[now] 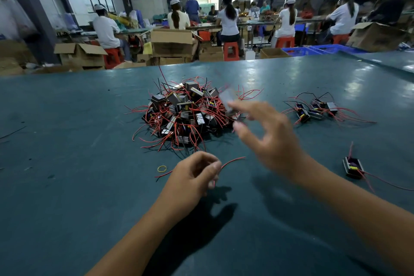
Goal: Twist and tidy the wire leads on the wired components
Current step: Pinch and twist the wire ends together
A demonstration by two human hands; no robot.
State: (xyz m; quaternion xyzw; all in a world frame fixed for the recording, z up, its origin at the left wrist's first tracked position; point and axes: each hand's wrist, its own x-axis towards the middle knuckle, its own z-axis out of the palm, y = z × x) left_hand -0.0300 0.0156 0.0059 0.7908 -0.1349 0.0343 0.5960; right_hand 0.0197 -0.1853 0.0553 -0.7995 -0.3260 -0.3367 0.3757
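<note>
Left hand (pixel 195 175): fingers (pixel 214 167) curled, a red wire lead (pixel 233 161) is pinched between thumb and forefinger; the lead arcs out to the right of the fingertips, and another red end runs out left of the hand toward a yellow rubber band (pixel 161 168) lying flat on the counter (pixel 67 163).

Right hand (pixel 271 139): raised, motion-blurred, fingers spread and loosely bent. A blurred grey component (pixel 226 98) is seen at the fingertips; whether it is gripped cannot be told.

Just beyond both sets of fingers a pile of wired components (pixel 183 114) is heaped: small black and grey blocks, some with yellow tape, with red and black leads sticking out in all directions, untidied.

To the right of the right fingers, well apart, a small group of components (pixel 315 110) is laid with long red leads trailing right. Nearer, right of the right wrist, a single component (pixel 353 167) rests alone, black body, purple and yellow parts visible, red leads out both ends.
</note>
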